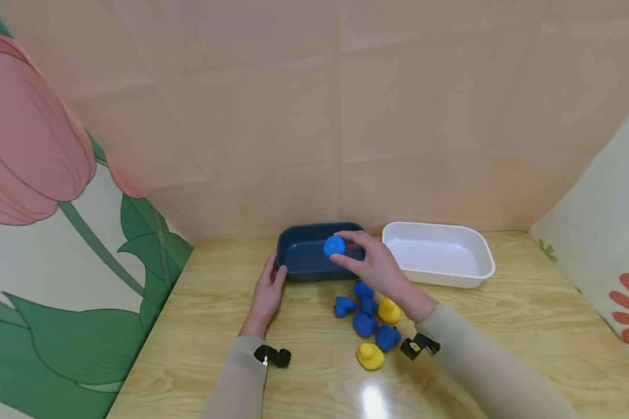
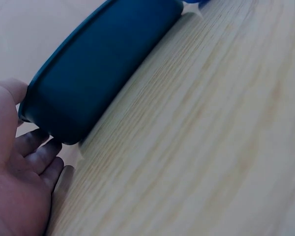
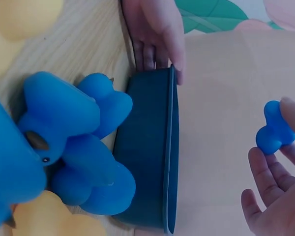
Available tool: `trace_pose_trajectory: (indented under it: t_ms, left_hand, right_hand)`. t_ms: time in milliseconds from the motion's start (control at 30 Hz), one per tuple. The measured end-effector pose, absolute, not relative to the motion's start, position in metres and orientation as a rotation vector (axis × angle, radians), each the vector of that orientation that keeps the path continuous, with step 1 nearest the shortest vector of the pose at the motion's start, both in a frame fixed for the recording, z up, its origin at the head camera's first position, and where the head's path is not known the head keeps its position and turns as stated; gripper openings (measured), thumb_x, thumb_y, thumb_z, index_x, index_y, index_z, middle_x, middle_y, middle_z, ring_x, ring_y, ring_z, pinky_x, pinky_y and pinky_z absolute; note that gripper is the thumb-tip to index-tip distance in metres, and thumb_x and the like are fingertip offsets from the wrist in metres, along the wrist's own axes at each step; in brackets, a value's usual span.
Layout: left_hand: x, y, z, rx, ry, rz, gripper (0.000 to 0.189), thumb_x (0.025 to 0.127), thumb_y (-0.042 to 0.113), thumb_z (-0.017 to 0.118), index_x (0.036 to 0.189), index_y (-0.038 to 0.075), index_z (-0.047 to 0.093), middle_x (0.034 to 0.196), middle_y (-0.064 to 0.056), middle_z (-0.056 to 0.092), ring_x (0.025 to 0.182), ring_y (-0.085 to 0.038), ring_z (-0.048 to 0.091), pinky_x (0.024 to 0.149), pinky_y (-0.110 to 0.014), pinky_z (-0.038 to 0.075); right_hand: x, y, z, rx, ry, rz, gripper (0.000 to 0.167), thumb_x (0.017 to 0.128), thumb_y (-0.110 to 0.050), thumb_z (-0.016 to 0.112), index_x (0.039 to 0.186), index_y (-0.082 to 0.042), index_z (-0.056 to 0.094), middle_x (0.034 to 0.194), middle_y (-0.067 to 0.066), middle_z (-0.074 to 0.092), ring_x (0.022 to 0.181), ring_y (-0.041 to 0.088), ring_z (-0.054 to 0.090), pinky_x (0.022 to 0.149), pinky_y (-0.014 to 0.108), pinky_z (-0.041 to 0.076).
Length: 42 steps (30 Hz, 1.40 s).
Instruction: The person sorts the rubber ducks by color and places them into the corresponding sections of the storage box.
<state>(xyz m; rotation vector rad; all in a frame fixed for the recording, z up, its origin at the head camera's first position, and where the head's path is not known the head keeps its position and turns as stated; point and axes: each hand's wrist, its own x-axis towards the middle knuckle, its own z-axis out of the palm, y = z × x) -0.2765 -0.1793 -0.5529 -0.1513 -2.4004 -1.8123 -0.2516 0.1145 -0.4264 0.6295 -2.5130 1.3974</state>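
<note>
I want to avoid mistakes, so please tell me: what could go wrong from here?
The blue duck pinched in the right hand might slip. The left hand touches the dark tray, so moving that hand could shift it. A yellow duck sits close beside blue ones; reaching there might knock neighbours.

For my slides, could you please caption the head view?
Right hand holds a blue toy over the dark tray; left hand grips the tray's end.
</note>
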Motion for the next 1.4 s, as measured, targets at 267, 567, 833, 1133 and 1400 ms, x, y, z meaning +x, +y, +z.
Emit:
trace_pose_trajectory:
  t_ms: [267,567,833,1133,1400]
  left_hand:
    - [-0.276,-0.179,-0.559,-0.165,-2.396,-1.81,0.064,0.118,0.039,0.055,0.175,0.022,0.033,0.179,-0.008,0.03,0.162,-0.035,0.033,0.13,-0.053,0.032]
    - [-0.275,-0.176,-0.558,-0.141,-2.413,-1.807,0.062,0.119,0.035,0.054,0.176,0.021,0.033,0.179,-0.01,0.031,0.161,-0.035,0.036,0.13,-0.05,0.033]
    - [-0.277,-0.178,-0.556,-0.142,-2.417,-1.792,0.061,0.119,0.033,0.054,0.175,0.02,0.034,0.179,-0.011,0.032,0.161,-0.036,0.036,0.13,-0.052,0.032]
    - [-0.277,-0.179,-0.553,-0.127,-2.412,-1.774,0.062,0.119,0.032,0.054,0.175,0.017,0.033,0.179,-0.01,0.032,0.161,-0.035,0.036,0.13,-0.052,0.032]
    - [-0.275,-0.175,-0.549,-0.104,-2.405,-1.793,0.061,0.119,0.03,0.054,0.175,0.017,0.034,0.178,-0.01,0.033,0.161,-0.033,0.036,0.131,-0.049,0.031]
  right_hand:
    - [-0.263,0.112,-0.43,0.585,-2.561,1.404,0.053,0.101,-0.04,0.083,0.146,-0.015,0.07,0.128,0.002,0.072,0.113,0.029,0.068,0.095,0.049,0.058]
    - [-0.278,0.105,-0.436,0.561,-2.584,1.363,0.053,0.101,-0.036,0.084,0.146,-0.012,0.07,0.132,0.006,0.072,0.112,0.025,0.07,0.095,0.048,0.06]
    - [-0.294,0.093,-0.439,0.557,-2.589,1.315,0.052,0.1,-0.031,0.086,0.144,-0.008,0.071,0.133,0.011,0.072,0.113,0.032,0.072,0.096,0.049,0.06]
    - [-0.306,0.081,-0.44,0.539,-2.719,1.226,0.057,0.103,-0.042,0.081,0.148,-0.009,0.068,0.136,0.011,0.07,0.115,0.029,0.069,0.097,0.047,0.06]
    - [-0.313,0.072,-0.446,0.534,-2.757,1.2,0.054,0.103,-0.039,0.082,0.146,-0.009,0.069,0.134,0.011,0.073,0.109,0.028,0.07,0.095,0.047,0.06]
